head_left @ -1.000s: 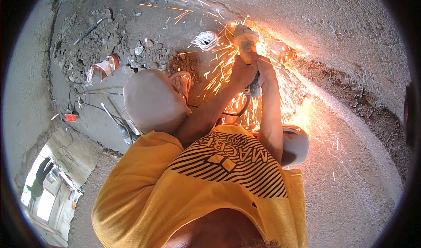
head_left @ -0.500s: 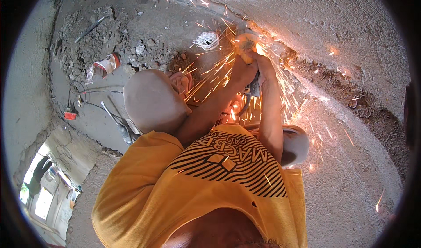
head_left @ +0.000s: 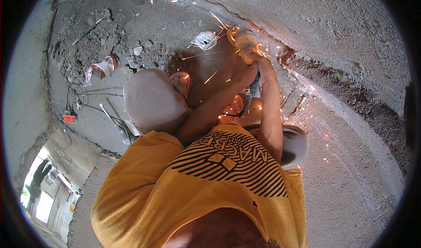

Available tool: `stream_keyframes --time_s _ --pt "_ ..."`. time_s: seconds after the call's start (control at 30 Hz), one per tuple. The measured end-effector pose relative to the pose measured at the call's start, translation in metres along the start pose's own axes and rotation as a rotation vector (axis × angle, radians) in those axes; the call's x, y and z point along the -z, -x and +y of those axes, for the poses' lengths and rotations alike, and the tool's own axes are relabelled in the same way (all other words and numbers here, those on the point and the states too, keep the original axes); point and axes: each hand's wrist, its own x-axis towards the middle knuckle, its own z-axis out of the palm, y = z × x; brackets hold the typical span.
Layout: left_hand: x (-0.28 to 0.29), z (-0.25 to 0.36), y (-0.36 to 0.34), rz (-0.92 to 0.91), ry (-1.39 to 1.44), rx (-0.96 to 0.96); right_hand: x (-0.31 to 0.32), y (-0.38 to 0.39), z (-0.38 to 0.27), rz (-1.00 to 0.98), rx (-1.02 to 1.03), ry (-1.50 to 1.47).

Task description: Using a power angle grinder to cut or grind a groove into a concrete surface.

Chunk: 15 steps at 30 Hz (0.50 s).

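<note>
I grip a yellow-and-grey angle grinder (head_left: 246, 42) with both bare hands, its head at the groove along the base of the rough wall (head_left: 337, 24). My left hand (head_left: 244, 71) is wrapped round it from the left, and my right hand (head_left: 265, 71) closes on it from the right. A few sparks fly around the head. The grinder's grey rear part hangs below my hands, with a dark cable curving toward my bare feet. A white coiled bundle (head_left: 204, 40) lies just left of the grinder.
Rubble (head_left: 149, 53), a rod (head_left: 87, 31) and a red-and-white bag (head_left: 105, 67) lie to the left. Further down are cables, a red box (head_left: 69, 117) and a long-shafted tool (head_left: 122, 132). A rough trench (head_left: 351, 94) runs rightward. An opening (head_left: 44, 204) shows at lower left.
The shower of sparks has shrunk sharply to a few streaks and dots, and the orange glow on the wall and floor has faded. My hands and the grinder have barely moved.
</note>
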Motion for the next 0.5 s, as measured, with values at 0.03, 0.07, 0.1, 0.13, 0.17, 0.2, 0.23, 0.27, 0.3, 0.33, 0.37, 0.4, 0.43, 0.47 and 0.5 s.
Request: stream_keyframes --time_s 0.03,0.07,0.1,0.13,0.17,0.2,0.23,0.27,0.3,0.33,0.37,0.4,0.43,0.47,0.5 --pt "-0.001 -0.006 -0.004 0.002 0.111 0.031 0.000 0.000 0.000 0.000 0.001 -0.003" --pt "-0.001 -0.012 -0.007 0.001 0.108 0.030 -0.001 -0.002 -0.001 0.008 -0.044 -0.004" --pt "-0.001 -0.018 -0.010 0.017 0.057 0.039 -0.001 -0.002 -0.002 0.016 -0.090 -0.004" --pt "-0.002 -0.020 -0.012 0.029 0.007 0.049 -0.003 0.001 -0.001 0.014 -0.023 -0.022" --pt "-0.002 -0.021 -0.014 0.024 0.005 0.049 -0.004 0.003 -0.003 0.018 -0.021 -0.025" --pt "-0.001 -0.023 -0.015 0.016 -0.036 0.017 -0.005 0.005 -0.005 0.023 -0.049 -0.015" --pt "0.001 -0.026 -0.017 0.014 -0.076 -0.017 -0.008 0.006 -0.007 0.022 -0.077 -0.001" --pt "-0.001 -0.033 -0.018 0.018 -0.077 -0.020 -0.012 0.007 -0.009 0.017 -0.076 0.000" --pt "-0.004 -0.040 -0.019 0.115 -0.038 -0.091 -0.016 0.009 -0.010 0.010 -0.065 0.004" --pt "-0.007 -0.039 -0.018 0.203 0.001 -0.161 -0.015 0.008 -0.010 0.011 -0.052 0.006" --pt "-0.007 -0.037 -0.019 0.203 0.001 -0.162 -0.012 0.005 -0.009 0.011 -0.052 0.005" --pt "-0.006 -0.034 -0.022 0.159 -0.005 -0.138 -0.009 0.000 -0.008 0.029 -0.082 -0.014" --pt "-0.003 -0.031 -0.024 0.119 -0.012 -0.113 -0.009 -0.002 -0.008 0.044 -0.114 -0.032" --pt "0.000 -0.027 -0.023 0.079 -0.019 -0.087 -0.006 -0.002 -0.007 0.033 -0.071 0.032" --pt "0.000 -0.028 -0.022 0.080 -0.019 -0.085 -0.006 -0.003 -0.004 0.032 -0.074 0.032"
